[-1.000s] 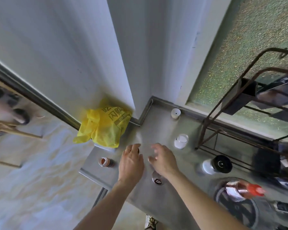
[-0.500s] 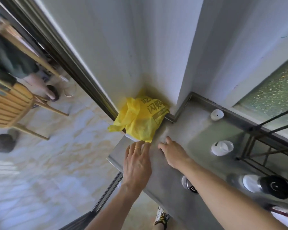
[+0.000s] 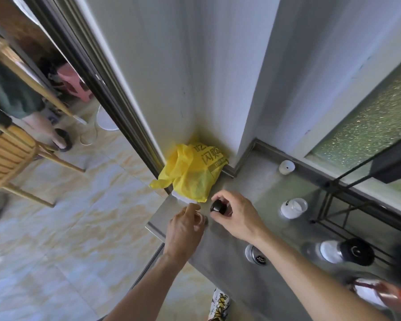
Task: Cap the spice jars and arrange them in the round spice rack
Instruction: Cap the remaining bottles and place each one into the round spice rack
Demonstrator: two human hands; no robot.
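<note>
My right hand (image 3: 240,216) pinches a small black cap (image 3: 218,206) just above the steel counter (image 3: 229,283). My left hand (image 3: 184,230) is curled at the counter's left corner around a small clear jar (image 3: 202,220), which is mostly hidden by the fingers. The cap sits just up and right of that jar. A metal shaker with a holed top (image 3: 256,254) stands beside my right forearm. Two white jars (image 3: 294,207) (image 3: 286,167) stand farther back. A black wire rack (image 3: 338,202) is at the right.
A yellow plastic bag (image 3: 192,174) fills the wall corner right behind my hands. A black-capped jar (image 3: 345,251) and a red-capped bottle (image 3: 380,295) lie at the right. The counter edge drops to a tiled floor at the left, where a wooden chair (image 3: 12,149) and a person's feet are.
My right hand, flat on the counter before, now holds a black cap raised by the bag. My left hand has closed on the small jar. The view swung left.
</note>
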